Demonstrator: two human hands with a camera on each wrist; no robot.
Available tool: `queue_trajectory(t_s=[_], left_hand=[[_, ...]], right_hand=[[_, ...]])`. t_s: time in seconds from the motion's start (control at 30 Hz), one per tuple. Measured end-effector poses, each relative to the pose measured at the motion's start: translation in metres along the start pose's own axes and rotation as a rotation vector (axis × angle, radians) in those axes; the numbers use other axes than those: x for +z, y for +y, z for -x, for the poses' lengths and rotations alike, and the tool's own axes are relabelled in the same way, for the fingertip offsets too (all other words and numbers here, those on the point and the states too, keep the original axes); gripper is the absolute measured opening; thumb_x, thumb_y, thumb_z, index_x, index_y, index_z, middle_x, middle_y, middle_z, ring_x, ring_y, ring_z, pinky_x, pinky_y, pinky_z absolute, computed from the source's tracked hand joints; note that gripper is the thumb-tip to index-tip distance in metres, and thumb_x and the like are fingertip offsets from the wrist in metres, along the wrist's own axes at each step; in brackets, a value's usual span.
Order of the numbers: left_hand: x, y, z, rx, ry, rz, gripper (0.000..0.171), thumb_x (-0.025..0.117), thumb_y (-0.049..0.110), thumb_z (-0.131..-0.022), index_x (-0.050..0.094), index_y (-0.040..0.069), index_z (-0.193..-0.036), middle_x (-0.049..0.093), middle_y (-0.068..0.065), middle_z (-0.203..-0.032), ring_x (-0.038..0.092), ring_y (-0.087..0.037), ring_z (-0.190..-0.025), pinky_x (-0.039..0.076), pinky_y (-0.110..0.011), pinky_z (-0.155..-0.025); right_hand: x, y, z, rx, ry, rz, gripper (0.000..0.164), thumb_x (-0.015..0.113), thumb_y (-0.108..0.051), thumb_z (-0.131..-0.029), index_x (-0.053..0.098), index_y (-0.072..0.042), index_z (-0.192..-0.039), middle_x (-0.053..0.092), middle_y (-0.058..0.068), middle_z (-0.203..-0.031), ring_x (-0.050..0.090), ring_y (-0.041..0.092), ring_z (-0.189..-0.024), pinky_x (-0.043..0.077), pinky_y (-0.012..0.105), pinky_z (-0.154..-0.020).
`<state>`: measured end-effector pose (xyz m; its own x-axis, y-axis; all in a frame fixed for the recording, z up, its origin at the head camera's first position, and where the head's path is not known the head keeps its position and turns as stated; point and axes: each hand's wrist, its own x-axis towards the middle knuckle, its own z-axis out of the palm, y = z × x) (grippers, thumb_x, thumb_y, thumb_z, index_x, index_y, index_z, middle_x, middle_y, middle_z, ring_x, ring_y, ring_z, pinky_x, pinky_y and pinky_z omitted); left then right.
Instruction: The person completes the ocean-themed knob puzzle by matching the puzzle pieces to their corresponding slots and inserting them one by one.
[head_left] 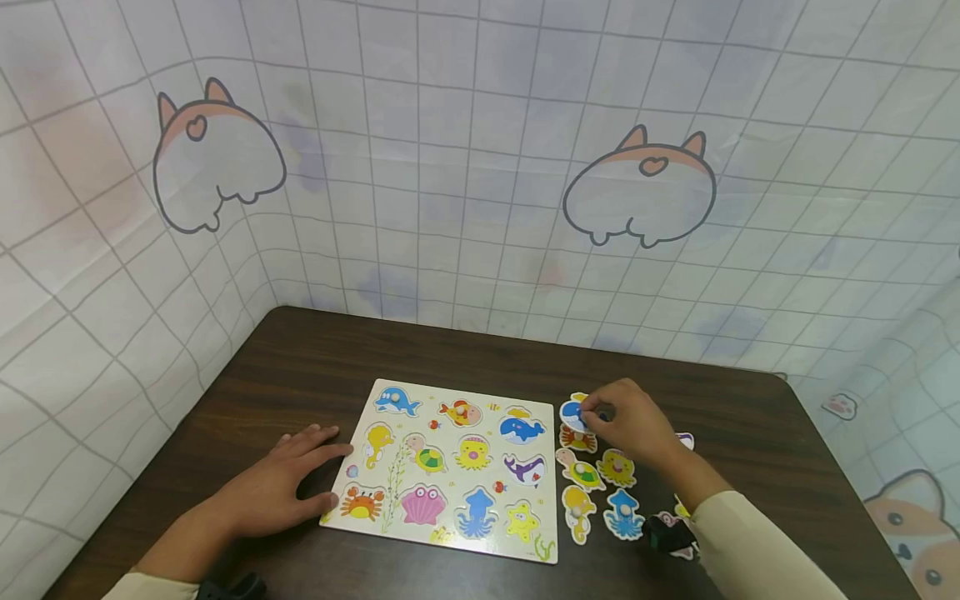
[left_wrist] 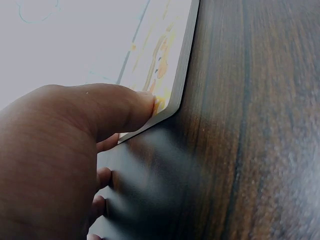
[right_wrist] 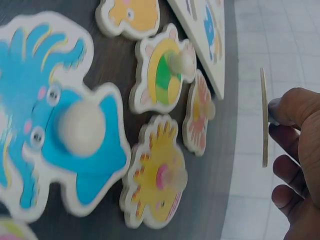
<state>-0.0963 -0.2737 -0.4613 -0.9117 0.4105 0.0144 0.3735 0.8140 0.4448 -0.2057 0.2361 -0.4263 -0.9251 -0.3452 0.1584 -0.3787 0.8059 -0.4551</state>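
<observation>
My right hand (head_left: 626, 421) pinches a blue whale puzzle piece (head_left: 572, 415) by its knob, over the pieces right of the board. In the right wrist view this whale piece (right_wrist: 265, 120) is edge-on, raised and upright. My left hand (head_left: 288, 479) lies at the left side of the pale puzzle board (head_left: 408, 530), fingers spread. Its thumb (left_wrist: 135, 107) presses on the board's near left corner, and the other fingertips touch the dark table. A dolphin piece (head_left: 396, 400) and a fish piece (head_left: 460, 412), both knobbed, sit in the board's top row.
Right of the board lie knobbed pieces: a crab (head_left: 577, 439), turtle (head_left: 580, 472), yellow octopus (head_left: 617, 468), seahorse (head_left: 577, 512) and blue squid (head_left: 623, 517). More pieces are partly hidden under my right forearm. A grid-patterned cloth (head_left: 450, 167) hangs behind the dark wooden table (head_left: 315, 358).
</observation>
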Motion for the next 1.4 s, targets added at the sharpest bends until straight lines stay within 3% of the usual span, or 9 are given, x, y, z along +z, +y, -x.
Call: queue_trajectory(t_s=[0.3, 0.67, 1.4], left_hand=[[0.0, 0.0, 0.0, -0.007, -0.009, 0.004, 0.064, 0.067, 0.055, -0.095, 0.055, 0.024, -0.149, 0.039, -0.013, -0.16, 0.031, -0.045, -0.148, 0.021, -0.072, -0.114], [0.0, -0.001, -0.001, -0.018, -0.022, -0.004, 0.065, 0.067, 0.056, -0.094, 0.054, 0.024, -0.149, 0.038, -0.013, -0.161, 0.03, -0.044, -0.148, 0.021, -0.071, -0.114], [-0.002, 0.002, 0.0, -0.01, -0.018, 0.008, 0.064, 0.068, 0.052, -0.094, 0.055, 0.021, -0.148, 0.039, -0.014, -0.16, 0.029, -0.045, -0.148, 0.021, -0.072, -0.114]], right_hand=[[0.01, -0.019, -0.007, 0.018, -0.034, -0.009, 0.006, 0.079, -0.019, -0.091, 0.078, -0.021, -0.096, 0.063, 0.003, -0.113, 0.058, 0.026, -0.11, 0.054, 0.052, -0.092], [0.021, -0.038, -0.012, 0.012, -0.05, -0.015, 0.007, 0.08, -0.023, -0.091, 0.078, -0.018, -0.096, 0.064, -0.001, -0.111, 0.057, 0.021, -0.109, 0.054, 0.049, -0.093], [0.046, -0.054, -0.023, 0.047, -0.101, -0.045, 0.005, 0.08, -0.026, -0.091, 0.077, -0.023, -0.093, 0.063, -0.006, -0.108, 0.054, 0.018, -0.106, 0.053, 0.044, -0.093]])
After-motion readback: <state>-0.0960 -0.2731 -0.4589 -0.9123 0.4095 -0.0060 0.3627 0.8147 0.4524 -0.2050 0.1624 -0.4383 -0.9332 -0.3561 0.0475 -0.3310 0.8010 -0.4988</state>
